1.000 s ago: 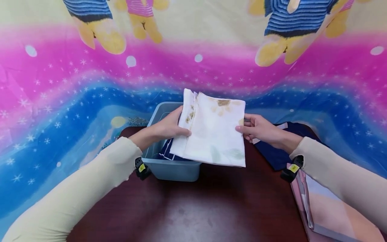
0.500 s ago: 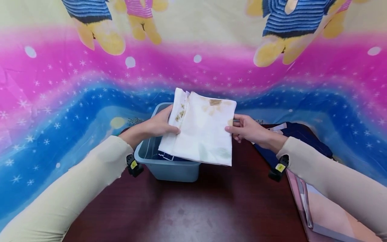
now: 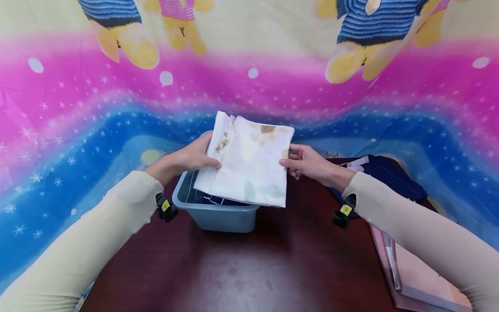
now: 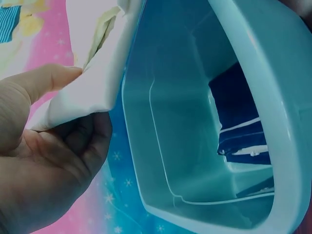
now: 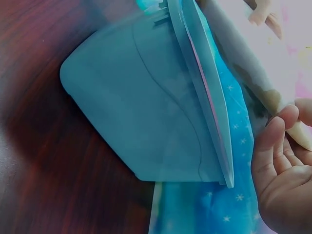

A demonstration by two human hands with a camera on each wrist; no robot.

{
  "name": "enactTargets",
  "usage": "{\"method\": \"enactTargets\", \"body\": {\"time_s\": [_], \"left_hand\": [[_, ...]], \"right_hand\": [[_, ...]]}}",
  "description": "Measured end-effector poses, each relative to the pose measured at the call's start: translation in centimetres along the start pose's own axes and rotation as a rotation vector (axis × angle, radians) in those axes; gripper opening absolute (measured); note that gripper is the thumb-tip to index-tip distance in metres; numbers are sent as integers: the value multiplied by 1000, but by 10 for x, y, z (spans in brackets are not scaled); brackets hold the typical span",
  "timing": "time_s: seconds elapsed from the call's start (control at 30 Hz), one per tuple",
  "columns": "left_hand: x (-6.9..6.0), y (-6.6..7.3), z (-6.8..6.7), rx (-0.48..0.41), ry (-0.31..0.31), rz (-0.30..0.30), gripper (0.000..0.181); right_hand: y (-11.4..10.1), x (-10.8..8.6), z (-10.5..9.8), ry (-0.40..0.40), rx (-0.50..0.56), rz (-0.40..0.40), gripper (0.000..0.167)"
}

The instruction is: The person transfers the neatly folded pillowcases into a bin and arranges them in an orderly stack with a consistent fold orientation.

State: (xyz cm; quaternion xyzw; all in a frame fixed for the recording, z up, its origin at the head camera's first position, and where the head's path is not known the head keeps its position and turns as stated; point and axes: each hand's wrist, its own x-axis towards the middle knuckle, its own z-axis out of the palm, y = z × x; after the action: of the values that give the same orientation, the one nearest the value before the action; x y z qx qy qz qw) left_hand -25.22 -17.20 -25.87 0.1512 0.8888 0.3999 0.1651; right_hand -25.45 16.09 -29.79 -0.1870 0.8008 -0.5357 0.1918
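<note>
A folded white cloth [image 3: 251,164] with brown and pale green prints is held up over a blue-grey plastic bin [image 3: 224,220]. My left hand [image 3: 192,155] grips its left edge, thumb on top and fingers beneath, as the left wrist view shows. At the right edge my right hand [image 3: 312,165] pinches the cloth between thumb and fingers. Down inside the bin lies a navy folded fabric [image 4: 239,107] with white lines; the cloth hides part of the bin's opening in the head view.
On the dark wooden table [image 3: 241,273], a navy garment [image 3: 393,177] with a white strip lies at the back right. A pink and peach folded fabric [image 3: 425,271] is at the front right. A patterned curtain [image 3: 249,95] hangs behind the table.
Both hands have carried the white cloth leftward, further over the bin. Their grip on it looks the same.
</note>
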Motion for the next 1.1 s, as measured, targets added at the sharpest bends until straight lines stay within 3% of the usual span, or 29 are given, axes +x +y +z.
{"method": "enactTargets", "body": {"time_s": [0.3,0.77,1.1], "left_hand": [[2,-8,-12,16,-1,-32,86],[2,-31,-33,9,-18,-40,90],[4,-36,-36,106,23,-75,90]], "right_hand": [[0,14,8,-5,26,-31,46],[-3,40,30,-1,34,-6,42],[-4,56,38,21,57,11,45]]}}
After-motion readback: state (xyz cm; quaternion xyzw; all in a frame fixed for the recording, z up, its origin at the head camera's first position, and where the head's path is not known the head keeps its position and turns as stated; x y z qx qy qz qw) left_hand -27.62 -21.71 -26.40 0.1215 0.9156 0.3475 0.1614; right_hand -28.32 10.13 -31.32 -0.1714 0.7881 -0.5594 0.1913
